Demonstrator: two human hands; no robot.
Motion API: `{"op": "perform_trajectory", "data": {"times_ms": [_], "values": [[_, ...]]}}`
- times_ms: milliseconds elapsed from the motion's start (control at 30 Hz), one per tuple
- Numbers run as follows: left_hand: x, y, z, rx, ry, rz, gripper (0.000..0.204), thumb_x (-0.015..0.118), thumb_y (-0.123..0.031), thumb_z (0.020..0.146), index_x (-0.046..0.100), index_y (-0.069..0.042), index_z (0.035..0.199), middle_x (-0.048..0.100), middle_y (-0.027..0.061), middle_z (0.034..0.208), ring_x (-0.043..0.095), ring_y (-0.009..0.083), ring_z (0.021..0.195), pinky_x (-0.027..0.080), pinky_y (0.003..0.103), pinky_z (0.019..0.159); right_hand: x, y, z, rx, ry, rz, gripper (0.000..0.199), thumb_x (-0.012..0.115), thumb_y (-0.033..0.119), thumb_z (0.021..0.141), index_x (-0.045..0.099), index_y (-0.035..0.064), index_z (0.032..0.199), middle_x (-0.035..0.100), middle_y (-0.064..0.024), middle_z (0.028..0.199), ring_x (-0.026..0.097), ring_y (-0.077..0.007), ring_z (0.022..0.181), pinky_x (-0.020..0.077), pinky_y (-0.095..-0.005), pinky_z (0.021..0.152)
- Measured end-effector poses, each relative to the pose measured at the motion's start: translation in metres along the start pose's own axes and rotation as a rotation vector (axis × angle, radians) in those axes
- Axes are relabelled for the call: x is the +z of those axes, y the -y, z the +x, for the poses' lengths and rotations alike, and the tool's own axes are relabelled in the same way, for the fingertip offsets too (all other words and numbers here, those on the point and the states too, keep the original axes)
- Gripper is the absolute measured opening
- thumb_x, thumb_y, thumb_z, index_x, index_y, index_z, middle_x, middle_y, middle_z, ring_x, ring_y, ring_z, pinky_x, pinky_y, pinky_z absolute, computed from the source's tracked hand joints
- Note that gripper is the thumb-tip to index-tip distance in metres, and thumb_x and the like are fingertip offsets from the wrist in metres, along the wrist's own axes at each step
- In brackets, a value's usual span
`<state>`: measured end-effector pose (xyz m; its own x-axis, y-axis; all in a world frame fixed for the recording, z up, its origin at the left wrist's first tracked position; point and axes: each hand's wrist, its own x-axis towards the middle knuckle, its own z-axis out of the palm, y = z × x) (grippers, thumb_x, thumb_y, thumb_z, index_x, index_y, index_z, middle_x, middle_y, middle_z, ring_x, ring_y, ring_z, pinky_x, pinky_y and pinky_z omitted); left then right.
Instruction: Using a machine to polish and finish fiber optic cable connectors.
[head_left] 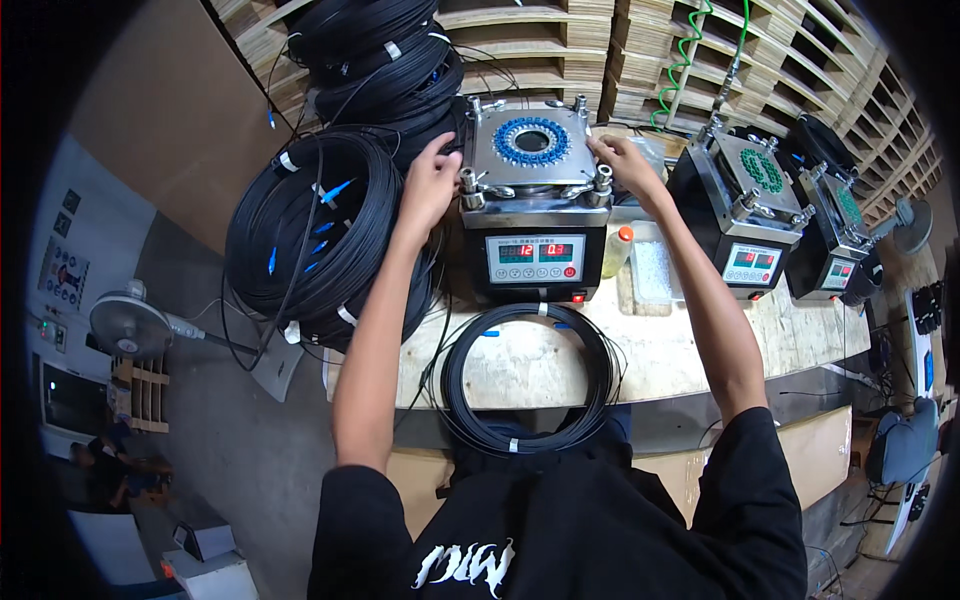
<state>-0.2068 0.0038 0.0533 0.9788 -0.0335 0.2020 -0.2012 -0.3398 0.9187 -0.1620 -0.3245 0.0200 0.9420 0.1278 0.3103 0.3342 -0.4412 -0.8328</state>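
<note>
A polishing machine [535,255] with a black body and a lit red display stands in front of me. On top, its square metal plate [490,150] carries a ring of blue connectors [530,141], with metal clamp posts at the corners. My left hand [430,188] is at the plate's left side, its fingers curled; what they grip is hidden. At the right edge, my right hand [628,168] has its fingers drawn together, and anything between them cannot be made out. Nearest me, a coil of black cable [455,375] lies partly over the table's front edge.
Large coils of black cable [375,230] with blue connectors are stacked on the left. Right of the machine are a bottle with an orange cap [618,252] and a clear tray [652,270]. Two similar machines [745,215] stand farther right on the wooden table [800,330]. A fan [130,322] stands far left.
</note>
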Motion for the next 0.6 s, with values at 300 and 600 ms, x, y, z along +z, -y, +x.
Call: {"op": "perform_trajectory", "data": {"times_ms": [300,600], "values": [[-0.008,0.051,-0.235,0.057,-0.062,0.323,0.021,0.057,-0.004,0.097,0.064,0.002,0.115,0.066,0.0170,0.104,0.065,0.0298,0.092,0.051,0.037,0.083,-0.007,-0.035,-0.183,0.338,0.123,-0.113,0.029,0.061,0.026,0.099,0.065,-0.0020,0.099,0.065,-0.0116,0.066,0.063,-0.0141,0.058,0.0473,-0.0320,0.053],[0.029,0.111,-0.227,0.119,0.160,0.723,0.054,0.071,-0.011,0.086,0.052,-0.004,0.136,0.053,0.0185,0.124,0.052,0.0375,0.114,0.045,0.046,0.095,0.087,-0.042,-0.260,0.438,0.327,-0.428,0.063,0.079,0.047,0.077,0.060,-0.0025,0.112,0.069,-0.0239,0.089,0.068,-0.0397,0.087,0.0532,-0.0452,0.076]]}}
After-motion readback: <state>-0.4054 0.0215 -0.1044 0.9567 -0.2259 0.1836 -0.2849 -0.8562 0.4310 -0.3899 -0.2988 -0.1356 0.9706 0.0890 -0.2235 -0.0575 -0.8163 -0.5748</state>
